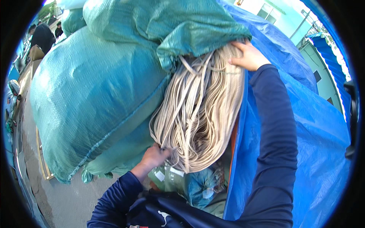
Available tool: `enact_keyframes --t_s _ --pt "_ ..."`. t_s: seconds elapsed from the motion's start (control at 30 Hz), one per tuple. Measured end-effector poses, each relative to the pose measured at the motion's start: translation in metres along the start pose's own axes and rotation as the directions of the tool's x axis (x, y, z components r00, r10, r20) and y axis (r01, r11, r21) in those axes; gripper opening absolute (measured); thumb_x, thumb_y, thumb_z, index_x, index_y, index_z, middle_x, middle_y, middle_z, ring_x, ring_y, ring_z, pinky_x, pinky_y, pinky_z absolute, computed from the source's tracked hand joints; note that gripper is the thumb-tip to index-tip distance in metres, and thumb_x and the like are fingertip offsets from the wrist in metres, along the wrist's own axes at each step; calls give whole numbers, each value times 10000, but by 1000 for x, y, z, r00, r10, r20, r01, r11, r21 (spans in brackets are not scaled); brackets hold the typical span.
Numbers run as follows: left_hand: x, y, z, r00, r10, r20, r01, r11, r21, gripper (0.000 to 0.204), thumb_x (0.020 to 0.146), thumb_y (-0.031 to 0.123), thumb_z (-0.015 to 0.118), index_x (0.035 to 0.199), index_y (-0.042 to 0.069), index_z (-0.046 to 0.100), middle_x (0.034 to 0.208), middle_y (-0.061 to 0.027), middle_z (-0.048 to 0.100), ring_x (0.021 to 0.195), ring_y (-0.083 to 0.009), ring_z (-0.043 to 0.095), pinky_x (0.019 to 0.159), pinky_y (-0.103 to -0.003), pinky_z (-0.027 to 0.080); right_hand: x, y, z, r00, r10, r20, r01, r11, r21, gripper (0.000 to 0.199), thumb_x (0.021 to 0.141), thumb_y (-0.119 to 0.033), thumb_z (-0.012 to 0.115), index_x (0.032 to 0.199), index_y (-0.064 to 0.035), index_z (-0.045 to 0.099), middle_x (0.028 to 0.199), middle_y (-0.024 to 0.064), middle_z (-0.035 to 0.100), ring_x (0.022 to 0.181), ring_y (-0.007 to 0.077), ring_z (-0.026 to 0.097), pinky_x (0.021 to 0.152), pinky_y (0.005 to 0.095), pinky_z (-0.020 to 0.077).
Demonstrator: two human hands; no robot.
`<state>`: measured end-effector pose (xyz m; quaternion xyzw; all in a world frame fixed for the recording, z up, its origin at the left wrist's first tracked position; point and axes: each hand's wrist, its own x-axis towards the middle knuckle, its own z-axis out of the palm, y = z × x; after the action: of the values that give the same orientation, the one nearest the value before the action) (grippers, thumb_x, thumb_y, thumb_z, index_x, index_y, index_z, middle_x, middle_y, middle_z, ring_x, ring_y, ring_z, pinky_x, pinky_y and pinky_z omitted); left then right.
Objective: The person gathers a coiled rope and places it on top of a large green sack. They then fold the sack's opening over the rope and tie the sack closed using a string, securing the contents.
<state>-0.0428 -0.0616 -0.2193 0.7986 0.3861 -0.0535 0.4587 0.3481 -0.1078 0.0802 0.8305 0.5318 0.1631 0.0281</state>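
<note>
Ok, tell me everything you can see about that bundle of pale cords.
The bundle of pale cords is a thick hank of many beige, flat-looking strands, looped at its lower end and hanging from under a green woven sack. The left hand grips its lower loops; the right hand presses its top. A blue tarp lies alongside it.

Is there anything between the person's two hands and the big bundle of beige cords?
Nothing visible does. The left hand touches the bundle of beige cords at its lower edge, and the right hand rests on its top, beside the green woven sack.
</note>
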Motion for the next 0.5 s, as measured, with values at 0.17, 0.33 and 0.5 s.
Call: enact_keyframes --t_s 0.17,0.33,0.5 --pt "-6 85 -95 809 587 -36 -470 682 560 456 895 482 729 792 39 701 813 -185 703 765 -348 718 648 -451 574 38 -42 -20 961 278 -7 -277 955 -103 353 904 -300 641 1129 -52 751 1148 244 727 1033 381 713 935 484 553" --pt "59 257 -166 90 993 -69 -618 110 779 134 867 209 673 910 82 675 822 -66 641 839 -280 689 960 -471 498 120 -26 -28 884 447 -138 -305 774 555 281 945 -208 583 1018 3 756 1008 205 757 830 321 747 705 447 600" --pt "157 353 -248 275 956 -102 -2 107 994 639 1003 309 529 1564 25 414 1629 -123 396 1510 -233 379 1270 -624 87 136 21 -41 865 501 -8 -213 383 899 252 941 -105 599 1137 16 701 950 116 730 684 207 679 555 347 553"
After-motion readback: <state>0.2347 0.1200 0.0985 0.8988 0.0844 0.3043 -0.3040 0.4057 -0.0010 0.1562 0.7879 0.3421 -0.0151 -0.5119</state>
